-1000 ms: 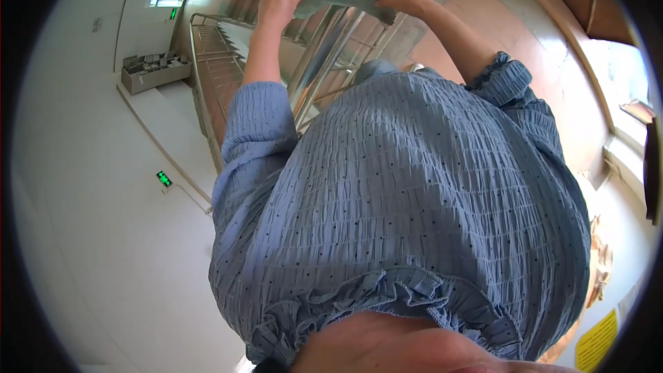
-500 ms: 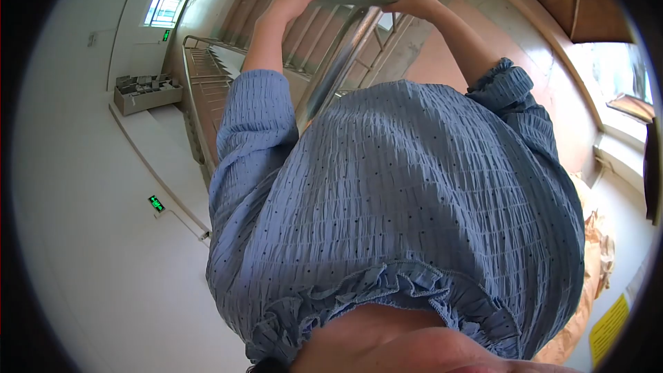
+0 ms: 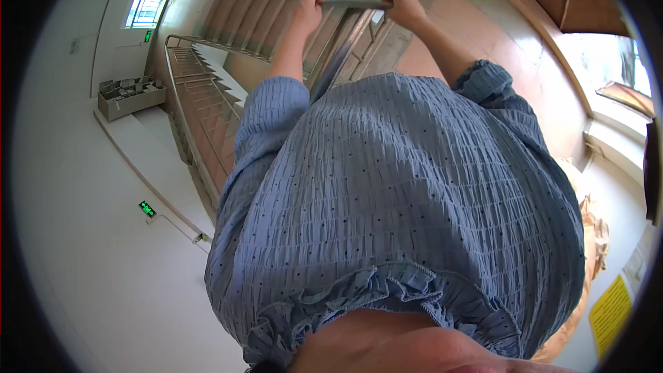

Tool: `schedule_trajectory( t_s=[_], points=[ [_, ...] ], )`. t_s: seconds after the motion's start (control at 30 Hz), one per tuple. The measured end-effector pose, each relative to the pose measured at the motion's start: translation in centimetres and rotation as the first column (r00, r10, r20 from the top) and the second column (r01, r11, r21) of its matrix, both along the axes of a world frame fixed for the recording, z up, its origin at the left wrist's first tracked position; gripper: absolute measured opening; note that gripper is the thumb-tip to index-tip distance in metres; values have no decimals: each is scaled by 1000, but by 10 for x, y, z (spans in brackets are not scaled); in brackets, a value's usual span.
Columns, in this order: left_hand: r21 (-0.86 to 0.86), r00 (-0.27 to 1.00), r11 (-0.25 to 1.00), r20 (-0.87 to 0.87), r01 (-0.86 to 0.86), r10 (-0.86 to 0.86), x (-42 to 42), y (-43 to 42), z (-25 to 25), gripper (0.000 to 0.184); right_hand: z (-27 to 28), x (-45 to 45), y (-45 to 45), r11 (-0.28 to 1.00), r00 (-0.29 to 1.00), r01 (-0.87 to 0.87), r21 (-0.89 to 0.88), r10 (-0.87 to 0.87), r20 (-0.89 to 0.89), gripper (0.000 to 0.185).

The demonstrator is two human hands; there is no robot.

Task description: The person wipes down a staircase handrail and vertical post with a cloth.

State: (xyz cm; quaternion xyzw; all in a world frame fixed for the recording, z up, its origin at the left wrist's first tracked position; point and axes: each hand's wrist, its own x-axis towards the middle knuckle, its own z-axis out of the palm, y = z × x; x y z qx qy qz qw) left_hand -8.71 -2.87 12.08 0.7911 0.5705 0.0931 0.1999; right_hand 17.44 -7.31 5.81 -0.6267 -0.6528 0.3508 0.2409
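Note:
My left hand [image 3: 311,10] and my right hand [image 3: 406,10] are stretched out in front of me, each closed on one end of a grey strip [image 3: 352,3] that looks like a cloth. The strip is pulled across the metal handrail [image 3: 338,54], with a crumpled bump near its right half. Whether it presses on the rail is hard to make out. Both sleeves of the blue ruffled blouse [image 3: 407,186] are pushed up the forearms.
Brown stairs [image 3: 248,10] rise beyond the rail, and a railed flight [image 3: 200,90] lies to the left. A grey box of small items [image 3: 131,97] sits by the white wall. Brown paper [image 3: 594,235] and a yellow sign [image 3: 611,314] are at the right.
My hands have come slightly closer together, and the strip has bunched up in its right half. The left arm has shifted right, and the background has slid a little left.

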Motion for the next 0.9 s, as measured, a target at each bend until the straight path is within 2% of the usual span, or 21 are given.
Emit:
schedule_trajectory(
  t_s=[0.03, 0.1, 0.23, 0.3, 0.33, 0.4, 0.43, 0.5, 0.53, 0.6, 0.63, 0.7, 0.73, 0.8, 0.83, 0.9],
  points=[
    [-2, 1000, 1000, 1, 1, -1, -1, -12, -7, 24, -15, -5, -10, 1000, 1000, 1, -2, -1, 1, 29],
    [-262, 999, 964, 14, -44, 49, -1, -31, -16, 31, -36, -8, -25, 990, 996, -65, -124, 56, -69, 33],
    [-256, 987, 967, 150, -22, 62, 2, -36, -45, 42, -29, 3, -29, 975, 986, -66, -212, 31, -163, 37],
    [-221, 969, 973, 218, -64, 113, 10, -34, -47, 42, -35, 4, -27, 994, 993, 110, -14, -110, -46, 39],
    [-224, 969, 973, 220, -64, 114, 15, -30, -46, 42, -39, 4, -27, 994, 993, 109, -16, -110, -44, 39],
    [-195, 998, 981, 60, 1, 11, 20, -23, -46, 38, -48, 2, -28, 982, 974, 183, -46, -188, -128, 39],
    [-195, 998, 981, 62, 3, 9, 19, -22, -52, 38, -50, 3, -29, 982, 974, 186, -46, -190, -126, 39],
    [-186, 986, 983, 164, 3, 28, 15, -20, -59, 33, -55, 4, -28, 968, 955, 147, -204, -192, -225, 40],
    [-186, 986, 983, 165, 8, 24, 18, -23, -44, 33, -45, 5, -28, 967, 955, 151, -203, -196, -224, 40],
    [-320, 998, 946, 8, -49, 54, 15, -31, -14, 30, -25, 9, -32, 953, 975, -98, -287, 34, -222, 43],
    [-322, 999, 946, 8, -42, 47, 11, -29, -12, 30, -20, 12, -33, 953, 975, -91, -290, 26, -222, 43],
    [-382, 996, 920, -36, -91, 83, 3, -34, -9, 26, -14, 14, -38, 883, 921, -350, -313, 263, -288, 41],
    [-383, 996, 919, -37, -94, 86, 3, -32, -10, 26, -13, 13, -38, 882, 920, -352, -313, 265, -289, 41],
    [-243, 992, 963, 15, -121, 128, 11, -19, -8, 24, -7, 16, -36, 964, 968, -89, -252, 24, -251, 36],
    [-241, 992, 964, 17, -116, 124, 15, -11, -2, 24, 1, 21, -31, 965, 968, -85, -250, 21, -250, 36],
    [-61, 992, 996, 106, -63, 69, 23, 4, 12, 22, 20, 34, -19, 993, 966, 62, -104, -86, -242, 37]
  ],
)
